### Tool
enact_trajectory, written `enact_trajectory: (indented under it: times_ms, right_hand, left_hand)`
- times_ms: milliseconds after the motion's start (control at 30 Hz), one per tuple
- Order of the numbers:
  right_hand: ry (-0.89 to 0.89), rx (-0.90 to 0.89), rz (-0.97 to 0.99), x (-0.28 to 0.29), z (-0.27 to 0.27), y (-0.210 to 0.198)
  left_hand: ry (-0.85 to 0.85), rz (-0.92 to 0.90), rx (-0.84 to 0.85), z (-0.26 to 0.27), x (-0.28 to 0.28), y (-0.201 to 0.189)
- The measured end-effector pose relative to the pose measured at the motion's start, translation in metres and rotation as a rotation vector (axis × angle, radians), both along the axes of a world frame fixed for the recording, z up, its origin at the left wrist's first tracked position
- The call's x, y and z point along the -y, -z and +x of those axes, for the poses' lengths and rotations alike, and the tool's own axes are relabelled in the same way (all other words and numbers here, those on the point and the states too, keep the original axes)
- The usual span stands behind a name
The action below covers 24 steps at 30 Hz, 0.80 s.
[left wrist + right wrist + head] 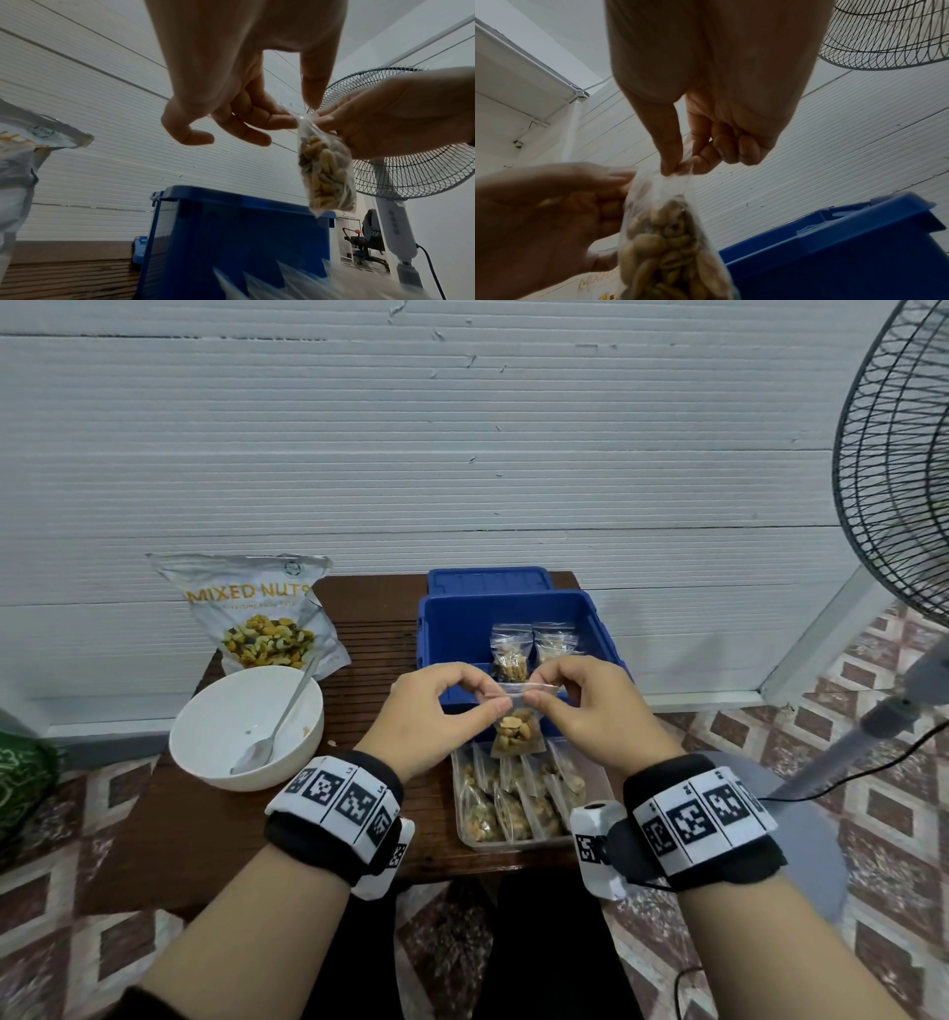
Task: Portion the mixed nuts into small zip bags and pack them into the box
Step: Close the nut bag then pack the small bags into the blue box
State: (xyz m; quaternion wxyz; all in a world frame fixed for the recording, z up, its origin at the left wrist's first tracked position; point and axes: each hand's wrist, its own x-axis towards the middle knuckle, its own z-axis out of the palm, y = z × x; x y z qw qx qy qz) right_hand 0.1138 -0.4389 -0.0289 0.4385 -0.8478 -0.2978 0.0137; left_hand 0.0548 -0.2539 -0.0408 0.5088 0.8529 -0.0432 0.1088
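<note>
A small clear zip bag [517,730] filled with nuts hangs in the air in front of the blue box [452,629]. My left hand [441,706] pinches its top edge on the left, thumb against forefinger. My right hand [580,701] pinches the same edge on the right. The left wrist view shows the zip bag [326,172] dangling above the blue box [231,233]; in the right wrist view the zip bag [667,239] hangs from my right thumb and forefinger. Two filled bags [534,649] stand inside the box.
A clear tray [590,778] of several filled bags lies near the table's front edge. A white bowl [215,711] holding a spoon [272,731] sits at the left, with the mixed nuts pouch [257,613] behind it. A standing fan [893,469] is at the right.
</note>
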Motion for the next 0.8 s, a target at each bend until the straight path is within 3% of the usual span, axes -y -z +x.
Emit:
enact_trajectory:
  times_ms: [300, 800]
  right_hand:
    - [-0.052, -0.039, 0.010, -0.002, -0.002, 0.002]
    - [-0.068, 0.014, -0.175, -0.005, 0.005, -0.005]
  left_hand:
    - [-0.011, 0.094, 0.030, 0.003, -0.001, 0.004]
    - [-0.026, 0.030, -0.018, 0.005, -0.004, 0.005]
